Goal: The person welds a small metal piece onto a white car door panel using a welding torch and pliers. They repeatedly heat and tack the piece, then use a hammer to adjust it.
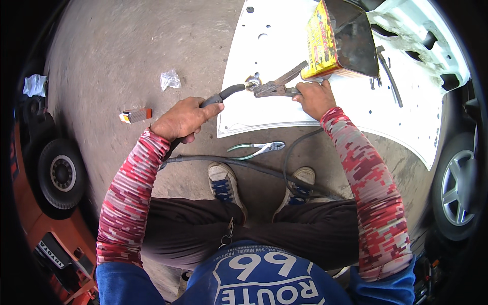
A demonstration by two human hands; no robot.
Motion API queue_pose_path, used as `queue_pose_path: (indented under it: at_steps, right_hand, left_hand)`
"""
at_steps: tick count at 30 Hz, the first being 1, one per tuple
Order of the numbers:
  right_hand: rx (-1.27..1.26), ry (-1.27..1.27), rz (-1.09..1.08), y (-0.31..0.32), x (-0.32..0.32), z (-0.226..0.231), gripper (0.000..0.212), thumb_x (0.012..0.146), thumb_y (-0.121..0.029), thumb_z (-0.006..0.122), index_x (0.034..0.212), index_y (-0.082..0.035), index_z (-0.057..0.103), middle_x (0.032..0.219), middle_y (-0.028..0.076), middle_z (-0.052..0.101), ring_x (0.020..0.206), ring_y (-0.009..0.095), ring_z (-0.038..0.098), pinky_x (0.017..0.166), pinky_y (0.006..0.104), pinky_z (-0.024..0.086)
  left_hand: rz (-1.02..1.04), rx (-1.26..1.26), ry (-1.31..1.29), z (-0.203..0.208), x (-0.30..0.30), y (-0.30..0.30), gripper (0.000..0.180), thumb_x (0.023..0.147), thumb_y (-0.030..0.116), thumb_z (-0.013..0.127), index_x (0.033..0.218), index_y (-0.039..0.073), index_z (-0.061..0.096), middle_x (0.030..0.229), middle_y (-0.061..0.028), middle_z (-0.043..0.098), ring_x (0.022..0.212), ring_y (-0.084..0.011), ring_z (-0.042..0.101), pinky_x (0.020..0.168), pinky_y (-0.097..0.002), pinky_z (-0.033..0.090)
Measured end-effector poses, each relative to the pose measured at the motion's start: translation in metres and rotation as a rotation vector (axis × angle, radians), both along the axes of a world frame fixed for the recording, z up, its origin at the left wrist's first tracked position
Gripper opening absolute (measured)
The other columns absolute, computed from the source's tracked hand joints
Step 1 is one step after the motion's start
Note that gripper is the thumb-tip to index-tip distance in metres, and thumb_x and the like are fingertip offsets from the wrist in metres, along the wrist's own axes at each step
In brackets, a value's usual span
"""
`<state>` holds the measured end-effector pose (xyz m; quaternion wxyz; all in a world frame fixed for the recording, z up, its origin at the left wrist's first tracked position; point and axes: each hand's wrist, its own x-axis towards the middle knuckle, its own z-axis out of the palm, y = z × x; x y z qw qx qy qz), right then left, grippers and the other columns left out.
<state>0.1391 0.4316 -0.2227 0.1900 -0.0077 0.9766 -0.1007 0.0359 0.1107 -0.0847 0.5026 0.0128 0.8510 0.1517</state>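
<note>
The yellow tin (pixel 321 46) is lettered; left hand (pixel 182 120) grips torch (pixel 232 91) slanting up-right, right hand (pixel 317 98) grips pliers (pixel 273 90) pointing left.

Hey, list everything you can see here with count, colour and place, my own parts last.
Floor: one, grey-brown, beneath everything
Panel: one, white, upper right
Tin: one, yellow and red, on panel
Torch: one, black, tip at panel
Clamping tool: one, grey, over panel
Bar-like tool: one, dark, panel's right
Pliers: one, silver and green, centre floor
Cable: count unclear, dark, centre floor
Clear wrapper: one, transparent, left floor
Small box: one, orange and white, left floor
Wheels: two, black and grey, far left, far right
Shoes: two, whitish, lower centre
Trousers: one pair, dark, lower centre
Shirt: one, blue, bottom
Sleeves: two, red-grey, forearms
Left hand: one, bare, holding torch
Right hand: one, bare, holding clamping tool
</note>
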Motion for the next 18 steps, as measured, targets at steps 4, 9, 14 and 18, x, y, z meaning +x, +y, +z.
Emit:
queue_pose_path:
  at_steps: [4,9,14,18]
  right_hand:
    - [0.002,0.038,0.003,-0.001,0.002,0.001,0.031,0.102,-0.038,0.06,0.113,-0.01,0.067,0.105,0.011,0.074,0.112,0.028,0.066,0.105,0.0527,0.033]
    - [0.01,0.007,-0.002,0.0,0.001,0.001,0.031,0.101,-0.037,0.062,0.117,-0.01,0.067,0.105,0.01,0.075,0.11,0.026,0.066,0.1,0.0479,0.034]
    - [-0.02,0.032,-0.015,0.0,0.001,-0.003,0.026,0.101,-0.036,0.063,0.107,-0.011,0.068,0.097,0.01,0.075,0.106,0.027,0.069,0.101,0.0502,0.034]
    - [-0.032,0.054,-0.015,0.001,0.001,-0.008,0.024,0.1,-0.034,0.064,0.101,-0.012,0.07,0.092,0.01,0.076,0.104,0.028,0.071,0.1,0.0495,0.034]
  left_hand:
    - [0.012,0.028,0.005,-0.004,-0.001,0.002,0.067,0.102,0.059,0.056,0.085,-0.006,0.062,0.055,0.0033,0.05,0.035,-0.0088,0.051,0.03,-0.0255,0.042]
    - [-0.002,0.006,0.012,-0.006,0.0,0.009,0.068,0.102,0.061,0.057,0.085,-0.005,0.062,0.056,0.0029,0.051,0.036,-0.0093,0.052,0.03,-0.0255,0.043]
    - [-0.055,-0.036,0.019,-0.001,-0.001,0.014,0.069,0.102,0.063,0.055,0.085,-0.004,0.061,0.058,0.0019,0.052,0.039,-0.0094,0.054,0.034,-0.0249,0.046]
    - [-0.026,-0.043,0.004,-0.001,0.0,0.019,0.067,0.101,0.064,0.054,0.084,-0.001,0.06,0.057,0.002,0.051,0.039,-0.0089,0.053,0.035,-0.0245,0.046]
